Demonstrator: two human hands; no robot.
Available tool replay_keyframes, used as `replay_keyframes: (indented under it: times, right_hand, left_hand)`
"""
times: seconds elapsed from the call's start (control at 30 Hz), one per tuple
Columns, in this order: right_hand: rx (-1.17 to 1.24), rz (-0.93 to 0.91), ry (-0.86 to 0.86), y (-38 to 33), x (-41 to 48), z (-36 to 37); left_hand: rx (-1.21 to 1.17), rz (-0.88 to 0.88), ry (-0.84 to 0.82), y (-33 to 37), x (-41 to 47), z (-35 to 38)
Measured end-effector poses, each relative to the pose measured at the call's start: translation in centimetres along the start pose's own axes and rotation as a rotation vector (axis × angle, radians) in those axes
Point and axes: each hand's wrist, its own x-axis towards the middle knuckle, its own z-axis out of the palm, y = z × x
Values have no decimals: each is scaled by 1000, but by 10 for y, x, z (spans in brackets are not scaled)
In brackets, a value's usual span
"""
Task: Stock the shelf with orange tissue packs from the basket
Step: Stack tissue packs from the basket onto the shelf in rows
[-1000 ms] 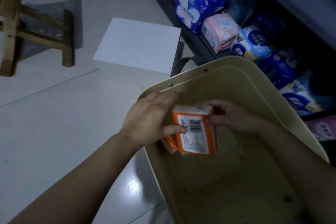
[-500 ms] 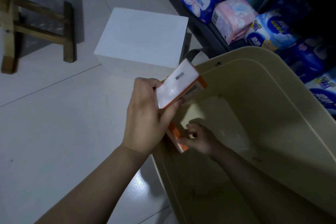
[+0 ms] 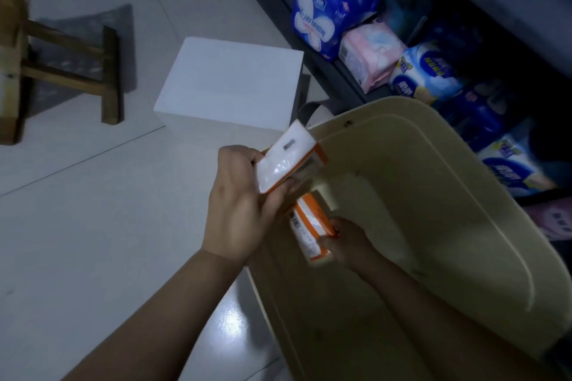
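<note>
Left grip (image 3: 244,204) raised, back of hand toward camera, fingers curled round pack (image 3: 288,158); bare forearm runs up from lower left. Right grip (image 3: 346,241) lower, pinching second pack (image 3: 309,226); forearm enters from lower right.

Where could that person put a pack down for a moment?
Bare floor tiles lie between the wooden stool and white box, and left of the basket. The shelf is crowded with bags.

The basket (image 3: 433,139) stands on the floor (image 3: 93,226) at near right, with the shelf (image 3: 325,71) of wrapped packs (image 3: 331,0) just behind it. A box (image 3: 229,83) sits left of the shelf and a wooden stool (image 3: 111,77) at far left. The upper tissue pack (image 3: 288,158) is over the basket's left rim (the lower tissue pack (image 3: 312,226) is inside).
</note>
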Motion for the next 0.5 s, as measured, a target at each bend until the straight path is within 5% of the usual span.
replay_keyframes:
  times: [0.1, 0.27, 0.5]
  right_hand:
    - [72, -11, 18, -4, -27, -28]
    - [163, -69, 132, -13, -88, -83]
    - [-91, -527, 680, -44, -190, -152]
  left_hand:
    - [-51, -32, -44, 10, -1, -8]
    - [-260, -389, 97, 46, -6, -25]
    - [-603, -556, 17, 117, -6, -52]
